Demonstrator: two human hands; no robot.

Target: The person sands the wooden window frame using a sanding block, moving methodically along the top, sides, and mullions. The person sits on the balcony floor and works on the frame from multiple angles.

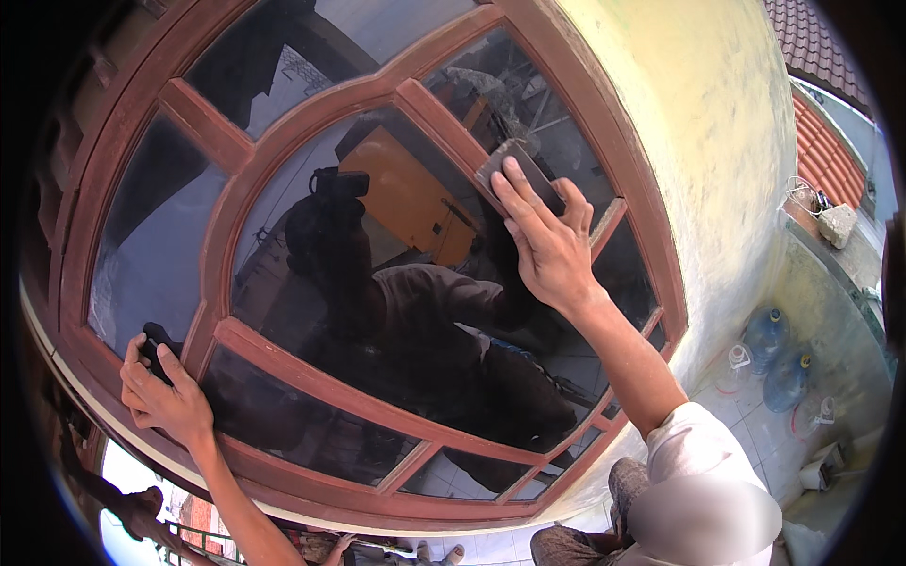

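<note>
A large brown wooden window frame (260,353), with dark panes split by curved and straight bars, fills most of the view. My right hand (550,229) presses a dark, flat sheet, which looks like sandpaper (536,179), against a bar in the upper right of the window. Its fingers lie over the sheet. Down at the lower left corner, my left hand (168,394) rests on the bottom rail, with its thumb spread from its bent fingers and no held thing visible. The dark shape beside that thumb seems to be a reflection in the glass.
The large middle pane (425,368) reflects a dark figure and an orange panel. A yellowish wall (698,151) borders the window on the right. Blue water jugs (785,380) stand on the tiles at lower right. A stone block (837,226) sits on a ledge.
</note>
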